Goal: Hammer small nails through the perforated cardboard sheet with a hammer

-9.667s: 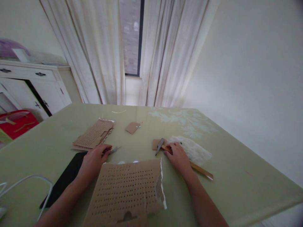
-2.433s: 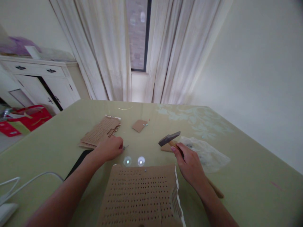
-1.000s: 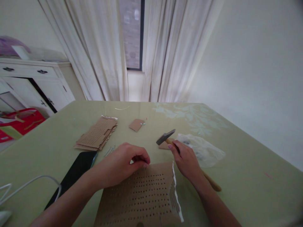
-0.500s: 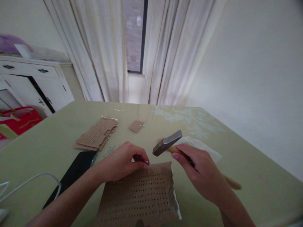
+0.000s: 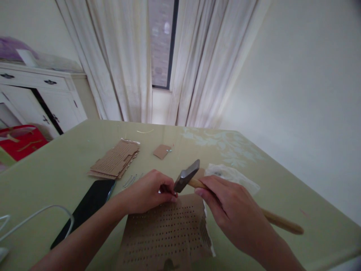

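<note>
A thick stack of brown perforated cardboard [image 5: 166,235] lies on the green table [image 5: 282,180] right in front of me. My left hand [image 5: 146,192] pinches a small nail upright at the stack's far edge; the nail itself is mostly hidden by my fingers. My right hand [image 5: 228,210] grips the wooden handle of a hammer [image 5: 187,175]. The hammer's dark metal head hangs tilted just above my left fingertips, almost touching them.
Loose nails [image 5: 131,180] lie beside a black phone [image 5: 86,210] on the left. Further back sit a pile of perforated cardboard sheets [image 5: 115,163] and a small cardboard scrap [image 5: 162,151]. A clear plastic bag [image 5: 234,175] lies to the right. A white cable [image 5: 34,218] curls at the near left.
My left hand went from the loose nails to the stack's far edge, pinching a nail. My right hand lifted the hammer and swung its head left and down towards my left fingertips.
</note>
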Motion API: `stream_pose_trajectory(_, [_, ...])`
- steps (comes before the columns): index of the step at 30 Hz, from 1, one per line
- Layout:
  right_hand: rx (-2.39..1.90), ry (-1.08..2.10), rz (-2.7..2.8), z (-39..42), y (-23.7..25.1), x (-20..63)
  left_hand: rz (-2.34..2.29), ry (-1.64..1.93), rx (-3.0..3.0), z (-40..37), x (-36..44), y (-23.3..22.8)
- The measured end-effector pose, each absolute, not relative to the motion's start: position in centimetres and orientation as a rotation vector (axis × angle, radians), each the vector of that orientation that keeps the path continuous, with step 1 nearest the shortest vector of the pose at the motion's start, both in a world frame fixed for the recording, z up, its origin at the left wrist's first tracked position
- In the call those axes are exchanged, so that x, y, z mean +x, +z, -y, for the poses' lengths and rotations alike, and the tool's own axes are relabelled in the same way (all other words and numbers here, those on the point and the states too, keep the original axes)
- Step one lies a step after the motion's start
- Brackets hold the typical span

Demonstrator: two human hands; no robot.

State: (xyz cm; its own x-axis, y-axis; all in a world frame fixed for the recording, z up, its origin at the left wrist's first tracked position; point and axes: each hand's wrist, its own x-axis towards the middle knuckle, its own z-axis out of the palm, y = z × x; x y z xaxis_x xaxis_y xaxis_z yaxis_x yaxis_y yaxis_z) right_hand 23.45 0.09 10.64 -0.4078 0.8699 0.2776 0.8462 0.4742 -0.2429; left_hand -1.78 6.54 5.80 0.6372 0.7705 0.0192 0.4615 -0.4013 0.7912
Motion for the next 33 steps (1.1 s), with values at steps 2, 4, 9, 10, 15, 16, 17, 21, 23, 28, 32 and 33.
stream_pose_trajectory(2, [-1.459,0.077,2.431,-0.1,10.4,23.4,-0.947,0.494,2.082,-6.7,-1.8,5.7])
stream_pose_trajectory(4, [-1.463,0.060,2.485,0.0,10.2,23.4,-0.929,0.498,2.106,-6.8,-1.8,5.6])
stream_pose_trajectory(9, [-1.485,0.118,2.379,0.2,10.3,23.4,-0.933,0.501,2.130,-7.0,-1.7,5.4])
stream_pose_trajectory(10, [-1.503,0.139,2.374,0.2,10.3,23.4,-0.941,0.496,2.132,-7.0,-1.7,5.4])
stream_pose_trajectory(15, [-1.590,0.140,2.481,0.3,9.8,23.1,-0.978,0.467,2.155,-6.7,-2.0,5.7])
stream_pose_trajectory(16, [-1.589,0.140,2.469,0.3,9.7,23.1,-0.983,0.459,2.163,-6.7,-2.0,5.8])
stream_pose_trajectory(17, [-1.578,0.145,2.441,0.3,9.7,23.2,-0.991,0.448,2.171,-6.6,-2.1,5.9])
stream_pose_trajectory(21, [-1.536,0.160,2.359,0.2,9.6,23.2,-1.025,0.394,2.202,-6.3,-2.1,6.3])
stream_pose_trajectory(23, [-1.561,0.135,2.428,0.1,9.2,23.0,-1.032,0.377,2.196,-6.2,-2.1,6.4])
stream_pose_trajectory(28, [-1.576,0.145,2.491,-0.1,8.4,22.6,-1.027,0.362,2.188,-6.2,-1.9,6.4])
stream_pose_trajectory(32, [-1.578,0.171,2.481,-0.3,8.6,22.7,-1.053,0.317,2.189,-6.2,-2.1,6.4])
stream_pose_trajectory(33, [-1.578,0.187,2.505,-0.4,8.7,22.7,-1.079,0.300,2.196,-6.1,-2.1,6.5])
